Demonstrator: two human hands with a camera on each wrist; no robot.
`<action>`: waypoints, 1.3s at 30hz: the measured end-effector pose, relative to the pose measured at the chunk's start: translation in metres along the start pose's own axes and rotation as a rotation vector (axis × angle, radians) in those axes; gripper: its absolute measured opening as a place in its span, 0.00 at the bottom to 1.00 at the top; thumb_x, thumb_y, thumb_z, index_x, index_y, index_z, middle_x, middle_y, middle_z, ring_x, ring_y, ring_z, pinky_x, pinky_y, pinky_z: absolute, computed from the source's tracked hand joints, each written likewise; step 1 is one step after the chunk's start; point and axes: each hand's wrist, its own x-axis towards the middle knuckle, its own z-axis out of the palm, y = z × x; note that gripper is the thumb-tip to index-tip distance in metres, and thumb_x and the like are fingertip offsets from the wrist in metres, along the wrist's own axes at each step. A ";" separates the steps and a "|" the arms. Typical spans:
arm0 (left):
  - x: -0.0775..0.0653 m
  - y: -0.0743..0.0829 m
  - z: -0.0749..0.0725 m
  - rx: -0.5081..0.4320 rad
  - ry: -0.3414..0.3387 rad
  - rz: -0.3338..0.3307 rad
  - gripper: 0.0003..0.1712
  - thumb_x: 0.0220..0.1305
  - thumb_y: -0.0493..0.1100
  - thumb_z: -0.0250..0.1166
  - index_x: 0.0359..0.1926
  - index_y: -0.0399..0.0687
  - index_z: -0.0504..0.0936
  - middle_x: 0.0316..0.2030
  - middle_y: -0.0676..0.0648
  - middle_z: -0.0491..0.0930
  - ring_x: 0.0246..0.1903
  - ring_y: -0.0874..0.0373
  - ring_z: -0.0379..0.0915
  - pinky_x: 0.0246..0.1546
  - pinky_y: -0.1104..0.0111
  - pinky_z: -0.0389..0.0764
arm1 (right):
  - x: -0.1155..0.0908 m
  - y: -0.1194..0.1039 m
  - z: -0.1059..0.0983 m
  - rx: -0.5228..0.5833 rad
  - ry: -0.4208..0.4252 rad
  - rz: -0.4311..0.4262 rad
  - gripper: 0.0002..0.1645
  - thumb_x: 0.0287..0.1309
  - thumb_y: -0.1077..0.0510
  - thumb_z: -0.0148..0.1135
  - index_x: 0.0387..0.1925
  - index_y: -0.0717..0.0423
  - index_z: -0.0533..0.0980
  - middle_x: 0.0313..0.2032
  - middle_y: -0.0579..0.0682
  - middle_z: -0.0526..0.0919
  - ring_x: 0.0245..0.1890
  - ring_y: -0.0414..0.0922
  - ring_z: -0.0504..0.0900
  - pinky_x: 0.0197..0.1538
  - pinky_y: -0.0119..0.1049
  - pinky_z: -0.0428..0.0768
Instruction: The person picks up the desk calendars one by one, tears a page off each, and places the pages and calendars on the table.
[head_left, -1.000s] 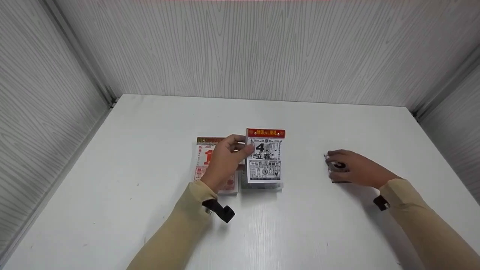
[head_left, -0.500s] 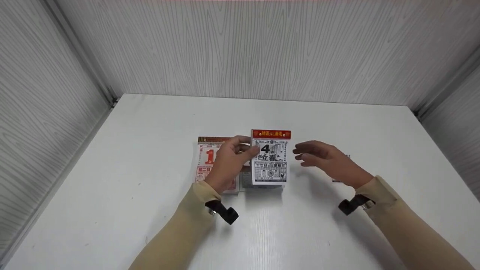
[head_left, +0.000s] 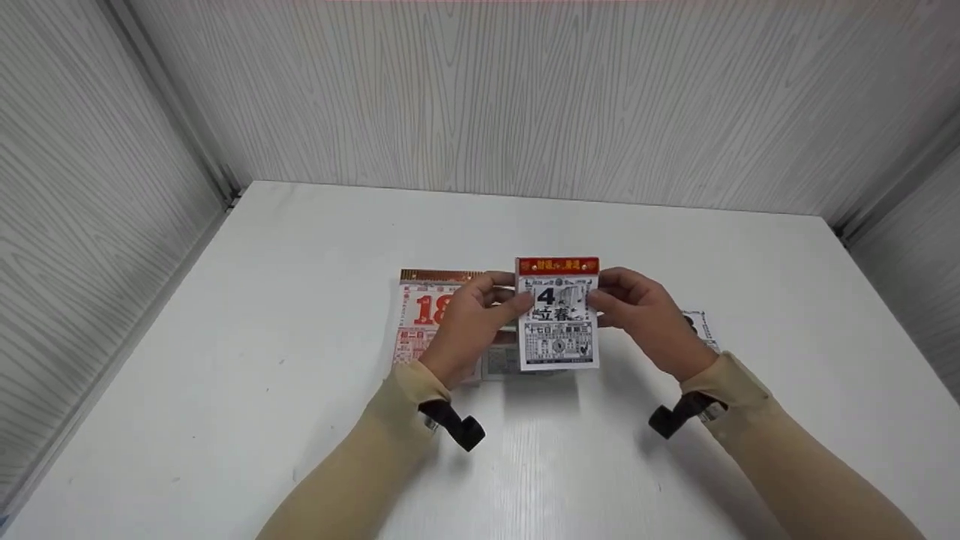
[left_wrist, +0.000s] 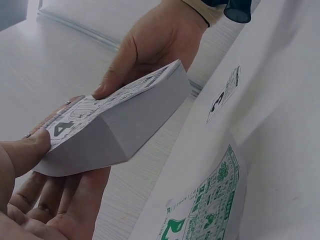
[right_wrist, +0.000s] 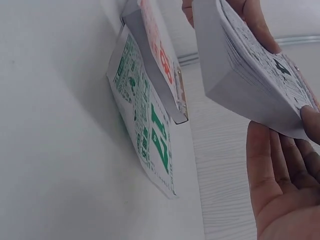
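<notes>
Both hands hold a thick tear-off calendar (head_left: 559,345) raised above the table, its face toward the head camera. It has a red and gold header and a black 4 on its top page. My left hand (head_left: 469,326) grips its left edge, thumb on the front and fingers behind. My right hand (head_left: 652,326) grips the right edge the same way. Below and to the left lies a second thick calendar (head_left: 421,309) with a red 18, partly covered by my left hand. In the right wrist view, a loose sheet with a green 17 (right_wrist: 145,110) lies beside that second calendar.
To the right, a loose sheet with a black 3 (left_wrist: 224,95) lies on the white table (head_left: 300,247), partly hidden behind my right hand in the head view. Grey wood-grain panels (head_left: 525,97) enclose the table at the back and sides.
My right hand has left the sheet with the black 3, moved left and taken hold of the calendar's right edge. My left hand has shifted the calendar slightly right.
</notes>
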 end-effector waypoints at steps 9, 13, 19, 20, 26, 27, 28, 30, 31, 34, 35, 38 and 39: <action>-0.003 0.001 -0.004 0.157 -0.037 0.025 0.27 0.74 0.43 0.65 0.71 0.50 0.71 0.59 0.42 0.79 0.59 0.47 0.78 0.53 0.61 0.85 | 0.003 0.006 -0.026 -0.113 0.113 0.065 0.31 0.73 0.46 0.62 0.65 0.62 0.72 0.55 0.57 0.82 0.53 0.47 0.83 0.53 0.35 0.84; -0.003 0.003 -0.009 0.161 -0.019 0.030 0.26 0.74 0.42 0.64 0.70 0.51 0.71 0.58 0.41 0.78 0.58 0.46 0.78 0.53 0.61 0.85 | -0.001 0.009 -0.050 -0.223 0.162 0.201 0.37 0.74 0.40 0.58 0.70 0.61 0.69 0.60 0.57 0.78 0.52 0.45 0.83 0.56 0.38 0.82; -0.003 0.009 -0.010 0.164 0.013 0.037 0.24 0.74 0.42 0.64 0.68 0.51 0.72 0.56 0.41 0.79 0.54 0.51 0.80 0.52 0.62 0.85 | -0.006 0.022 -0.071 -0.295 0.161 0.305 0.39 0.77 0.41 0.55 0.73 0.66 0.64 0.62 0.62 0.76 0.46 0.40 0.84 0.51 0.32 0.83; -0.003 0.009 -0.011 0.167 0.016 0.040 0.24 0.74 0.43 0.64 0.67 0.52 0.72 0.56 0.42 0.80 0.54 0.52 0.80 0.52 0.62 0.85 | -0.006 0.024 -0.073 -0.288 0.156 0.313 0.39 0.77 0.42 0.55 0.74 0.67 0.64 0.62 0.63 0.76 0.46 0.39 0.84 0.50 0.30 0.83; -0.004 0.010 -0.012 0.162 0.031 0.060 0.22 0.75 0.42 0.64 0.66 0.51 0.73 0.52 0.44 0.81 0.53 0.51 0.81 0.51 0.62 0.86 | -0.003 0.033 -0.071 -0.354 0.121 0.358 0.39 0.77 0.42 0.53 0.72 0.69 0.65 0.60 0.63 0.76 0.49 0.43 0.80 0.50 0.31 0.81; -0.004 0.010 -0.012 0.158 0.033 0.062 0.23 0.75 0.42 0.64 0.67 0.51 0.72 0.52 0.44 0.81 0.53 0.51 0.81 0.51 0.62 0.86 | -0.003 0.034 -0.070 -0.377 0.118 0.363 0.39 0.77 0.41 0.53 0.72 0.69 0.65 0.60 0.63 0.77 0.50 0.44 0.79 0.51 0.33 0.80; -0.004 0.011 -0.012 0.157 0.034 0.064 0.23 0.75 0.41 0.63 0.67 0.50 0.72 0.52 0.44 0.81 0.53 0.51 0.81 0.51 0.62 0.86 | -0.002 0.035 -0.069 -0.401 0.117 0.364 0.39 0.77 0.41 0.53 0.71 0.69 0.66 0.60 0.63 0.77 0.50 0.46 0.78 0.51 0.35 0.80; -0.004 0.011 -0.012 0.154 0.035 0.062 0.23 0.75 0.41 0.63 0.67 0.50 0.72 0.52 0.44 0.81 0.52 0.50 0.80 0.51 0.62 0.86 | -0.001 0.036 -0.068 -0.447 0.119 0.366 0.38 0.77 0.41 0.54 0.70 0.68 0.68 0.59 0.63 0.78 0.51 0.50 0.78 0.52 0.38 0.78; -0.004 0.012 -0.012 0.155 0.037 0.061 0.22 0.75 0.41 0.63 0.67 0.50 0.72 0.52 0.44 0.81 0.52 0.51 0.81 0.50 0.62 0.86 | -0.001 0.037 -0.067 -0.477 0.123 0.363 0.37 0.76 0.41 0.54 0.69 0.68 0.70 0.59 0.63 0.78 0.52 0.51 0.78 0.53 0.39 0.78; -0.004 0.013 -0.012 0.153 0.039 0.062 0.22 0.75 0.41 0.63 0.67 0.50 0.72 0.52 0.44 0.81 0.52 0.50 0.81 0.51 0.61 0.86 | -0.001 0.037 -0.066 -0.558 0.124 0.353 0.35 0.75 0.42 0.55 0.65 0.69 0.73 0.57 0.63 0.80 0.52 0.53 0.79 0.50 0.39 0.79; -0.004 0.013 -0.013 0.150 0.040 0.064 0.22 0.75 0.41 0.62 0.67 0.50 0.72 0.52 0.43 0.81 0.52 0.50 0.81 0.51 0.61 0.86 | 0.000 0.037 -0.065 -0.579 0.121 0.355 0.35 0.75 0.43 0.55 0.65 0.69 0.73 0.56 0.63 0.81 0.51 0.53 0.80 0.49 0.38 0.79; -0.004 0.014 -0.013 0.140 0.044 0.068 0.22 0.75 0.41 0.62 0.66 0.50 0.72 0.52 0.44 0.81 0.52 0.49 0.81 0.51 0.61 0.86 | 0.001 0.037 -0.064 -0.627 0.106 0.357 0.33 0.75 0.44 0.55 0.63 0.69 0.74 0.51 0.62 0.82 0.45 0.51 0.80 0.43 0.36 0.80; -0.004 0.014 -0.013 0.139 0.044 0.070 0.22 0.75 0.41 0.62 0.66 0.50 0.72 0.52 0.44 0.81 0.52 0.48 0.81 0.51 0.61 0.86 | 0.002 0.038 -0.064 -0.645 0.103 0.356 0.32 0.75 0.45 0.55 0.63 0.69 0.74 0.51 0.62 0.82 0.44 0.51 0.80 0.41 0.36 0.80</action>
